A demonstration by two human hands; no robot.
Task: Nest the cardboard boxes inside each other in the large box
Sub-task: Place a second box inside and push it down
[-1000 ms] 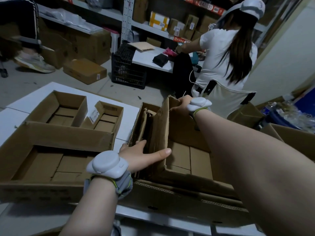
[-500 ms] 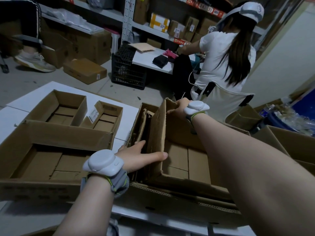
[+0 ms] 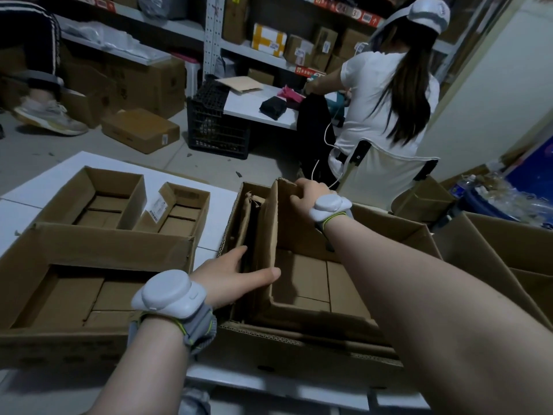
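Note:
A large open cardboard box [image 3: 398,232] stands in front of me. Inside it sits a smaller open box [image 3: 302,283], tilted, with its left wall upright. My right hand [image 3: 305,194] grips the far top corner of that wall. My left hand [image 3: 236,275] holds the wall's near end, thumb across the inner side and fingers in the gap to its left. Folded cardboard [image 3: 247,223] stands in that gap against the large box's left wall. To the left lie a wide open box [image 3: 98,244] and two small open boxes [image 3: 98,199] [image 3: 182,211].
All boxes rest on a white table [image 3: 59,175]. A person in white [image 3: 386,94] sits on a chair just beyond the large box. Another open box [image 3: 508,250] stands at the right. A black crate [image 3: 215,127], floor boxes and stocked shelves are farther back.
The inner box has shifted slightly left and down in the large box. Both hands stayed on its left wall and moved with it.

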